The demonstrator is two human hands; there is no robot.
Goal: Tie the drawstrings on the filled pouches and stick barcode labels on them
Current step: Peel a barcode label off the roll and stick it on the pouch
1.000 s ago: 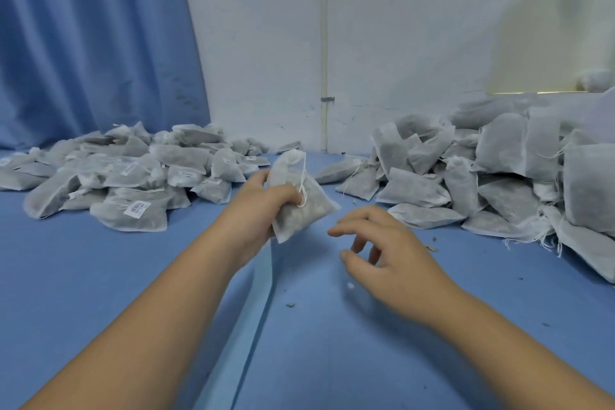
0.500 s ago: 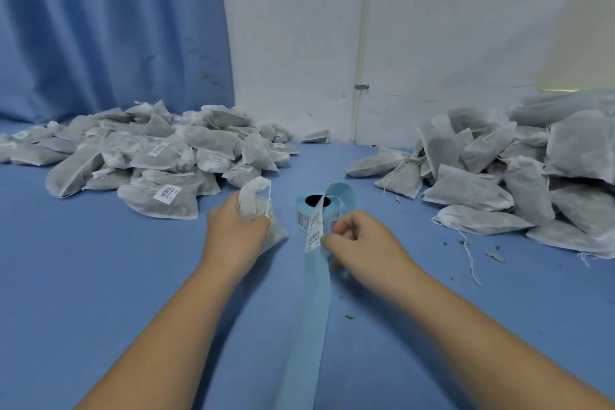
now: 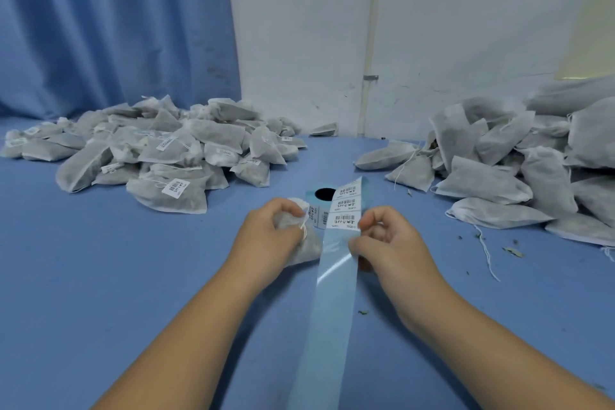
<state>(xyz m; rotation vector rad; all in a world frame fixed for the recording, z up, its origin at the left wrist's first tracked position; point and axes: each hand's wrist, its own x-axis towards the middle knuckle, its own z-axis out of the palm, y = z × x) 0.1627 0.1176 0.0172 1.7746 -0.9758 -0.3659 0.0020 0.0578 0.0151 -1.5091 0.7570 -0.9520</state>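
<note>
My left hand [image 3: 266, 236] grips a filled white pouch [image 3: 304, 243] by its gathered neck, with the tied drawstring hanging beside my fingers; the pouch rests low on the blue table. A roll of barcode labels [image 3: 321, 201] stands just behind it. Its pale blue backing strip [image 3: 327, 303] runs toward me, carrying white barcode labels [image 3: 344, 213] at its upper end. My right hand [image 3: 389, 243] pinches the right edge of the strip at the lowest label.
A heap of labelled pouches [image 3: 159, 146] lies at the back left, and a heap of unlabelled pouches [image 3: 506, 156] with loose strings at the right. Blue table [image 3: 100, 276], blue curtain [image 3: 109, 23] and white wall [image 3: 432, 27] surround them. Small herb crumbs [image 3: 512, 251] dot the table.
My left hand brought the pouch down from the air to the table. My right hand reached forward, took the label strip and pulled it up so the labels face me.
</note>
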